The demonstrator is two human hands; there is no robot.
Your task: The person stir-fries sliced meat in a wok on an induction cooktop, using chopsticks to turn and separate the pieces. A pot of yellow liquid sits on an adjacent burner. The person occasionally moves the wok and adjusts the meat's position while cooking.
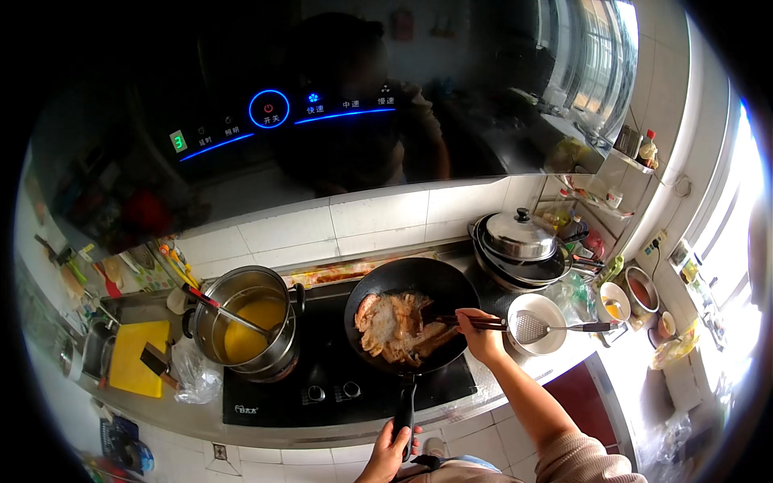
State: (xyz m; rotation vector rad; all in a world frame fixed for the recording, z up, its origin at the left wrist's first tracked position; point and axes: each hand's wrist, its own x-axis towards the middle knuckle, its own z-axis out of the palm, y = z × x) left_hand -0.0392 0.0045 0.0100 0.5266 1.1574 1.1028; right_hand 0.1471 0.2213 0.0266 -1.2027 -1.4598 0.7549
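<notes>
A black frying pan [450, 290] sits on the right side of the black glass cooktop [326, 356]. Browned, battered-looking pieces of food [392, 326] lie in bubbling oil inside it. My left hand [389, 450] is closed around the pan's black handle [406, 410], which points towards me. In my right hand [480, 335] is a pair of dark chopsticks [486, 323]; their tips reach into the pan at the food's right side. Just right of that hand stands a white bowl [537, 302] with a perforated skimmer [532, 327] resting across it.
Left on the cooktop stands a steel pot [208, 338] of yellow liquid with a ladle [232, 314]. A cleaver [158, 362] lies on a yellow cutting board [130, 350]. Stacked pans with a steel lid [520, 234] fill the back right corner. A glossy black range hood [362, 145] overhangs the back.
</notes>
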